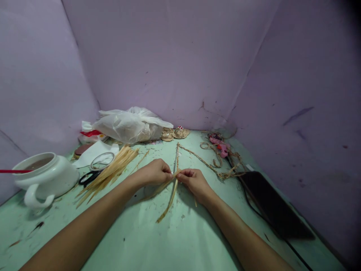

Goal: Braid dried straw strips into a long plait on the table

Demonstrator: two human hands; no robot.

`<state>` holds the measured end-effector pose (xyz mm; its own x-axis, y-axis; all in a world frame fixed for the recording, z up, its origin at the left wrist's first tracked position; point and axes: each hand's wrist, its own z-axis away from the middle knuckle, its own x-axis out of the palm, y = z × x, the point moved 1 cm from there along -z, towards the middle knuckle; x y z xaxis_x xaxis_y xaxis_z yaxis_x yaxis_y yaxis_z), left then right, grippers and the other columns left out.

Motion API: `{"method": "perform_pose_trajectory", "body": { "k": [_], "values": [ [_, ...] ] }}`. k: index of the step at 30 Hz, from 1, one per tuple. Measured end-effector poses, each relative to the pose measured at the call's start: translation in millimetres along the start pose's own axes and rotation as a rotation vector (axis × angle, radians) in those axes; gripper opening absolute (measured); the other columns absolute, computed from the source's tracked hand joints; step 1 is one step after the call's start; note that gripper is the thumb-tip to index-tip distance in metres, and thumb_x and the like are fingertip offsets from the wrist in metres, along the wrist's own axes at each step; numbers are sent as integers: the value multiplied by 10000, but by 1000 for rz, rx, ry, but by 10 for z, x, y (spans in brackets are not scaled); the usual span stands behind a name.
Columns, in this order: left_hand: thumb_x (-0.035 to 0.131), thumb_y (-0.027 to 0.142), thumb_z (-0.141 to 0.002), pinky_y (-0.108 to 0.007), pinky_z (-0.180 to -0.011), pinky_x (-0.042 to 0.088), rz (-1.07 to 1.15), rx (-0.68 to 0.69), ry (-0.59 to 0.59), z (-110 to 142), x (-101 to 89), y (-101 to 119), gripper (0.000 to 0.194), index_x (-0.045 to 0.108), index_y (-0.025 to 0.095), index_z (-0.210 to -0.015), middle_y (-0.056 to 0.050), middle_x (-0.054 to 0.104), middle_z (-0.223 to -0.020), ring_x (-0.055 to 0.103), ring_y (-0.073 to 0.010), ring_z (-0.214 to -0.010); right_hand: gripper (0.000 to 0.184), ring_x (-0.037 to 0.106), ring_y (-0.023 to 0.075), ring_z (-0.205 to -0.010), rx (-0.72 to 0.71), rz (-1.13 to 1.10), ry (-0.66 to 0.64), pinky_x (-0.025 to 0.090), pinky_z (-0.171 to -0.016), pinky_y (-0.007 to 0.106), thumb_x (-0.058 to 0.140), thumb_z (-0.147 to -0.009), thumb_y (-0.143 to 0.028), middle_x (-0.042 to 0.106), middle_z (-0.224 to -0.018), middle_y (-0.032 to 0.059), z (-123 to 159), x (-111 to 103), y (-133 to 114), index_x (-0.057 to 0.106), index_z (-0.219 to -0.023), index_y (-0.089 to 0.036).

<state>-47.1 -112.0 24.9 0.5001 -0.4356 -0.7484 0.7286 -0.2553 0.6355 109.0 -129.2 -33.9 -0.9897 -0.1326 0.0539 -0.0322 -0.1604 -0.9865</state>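
Note:
A thin braid of straw-coloured fibre [177, 156] runs down the middle of the table, and its loose strands spread out at the near end. My left hand [159, 171] pinches one strand just left of the braid's lower end. On the other side my right hand [194, 181] is closed on another strand, fingertips close to the left ones. Between the hands a loose strand [169, 207] hangs toward me. From the braid's far end a finished-looking braided cord [197, 156] leads right into a tangle.
At left are a white pot [60, 177] holding brownish liquid, black-handled scissors [88, 178], a tape roll [102, 161] and a bundle of dry strips [113, 171]. A plastic bag [132, 126] lies at the back. To the right are a pink object [221, 146] and a dark flat device [273, 203] with a cable.

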Motion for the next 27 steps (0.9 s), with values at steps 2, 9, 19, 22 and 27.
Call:
{"method": "perform_pose_trajectory", "body": {
  "k": [2, 9, 19, 22, 27],
  "values": [
    [443, 373, -660, -213, -414, 170, 41, -48, 72, -24, 50, 11, 303, 507, 140, -476, 46, 303, -415, 235, -63, -416, 139, 348, 49, -439, -1, -17, -4, 233, -455, 203, 621, -552, -248, 498, -472, -30, 9, 7, -10, 596, -559, -112],
    [509, 333, -611, -194, -447, 269, 289, -65, 197, -106, 219, 24, 241, 625, 123, -637, 36, 434, -464, 342, -72, -447, 137, 279, 35, -398, 25, 8, 10, 189, -431, 208, 611, -567, -245, 442, -424, -57, 35, 14, -42, 559, -529, -124],
    [492, 226, -548, -209, -503, 323, -69, -85, 308, -63, -33, -51, 156, 621, 139, -560, -16, 547, -523, 459, -111, -527, 186, 312, 45, -411, 45, 32, 53, 210, -429, 210, 640, -557, -293, 491, -472, -35, 30, 2, -45, 609, -603, -116],
    [494, 235, -541, -204, -460, 307, 73, -80, 169, -44, 28, -29, 159, 610, 131, -575, 5, 507, -495, 422, -98, -483, 193, 338, 52, -419, 41, 36, 50, 228, -430, 210, 642, -556, -304, 524, -494, -18, 32, 6, -44, 617, -603, -119],
    [499, 209, -508, -201, -429, 290, 198, -167, 108, -65, 101, -62, 152, 601, 122, -580, 21, 464, -452, 387, -83, -431, 202, 348, 56, -420, 35, 59, 62, 244, -429, 208, 643, -556, -318, 523, -472, -14, 33, 10, -29, 617, -577, -118]
  ]
}}
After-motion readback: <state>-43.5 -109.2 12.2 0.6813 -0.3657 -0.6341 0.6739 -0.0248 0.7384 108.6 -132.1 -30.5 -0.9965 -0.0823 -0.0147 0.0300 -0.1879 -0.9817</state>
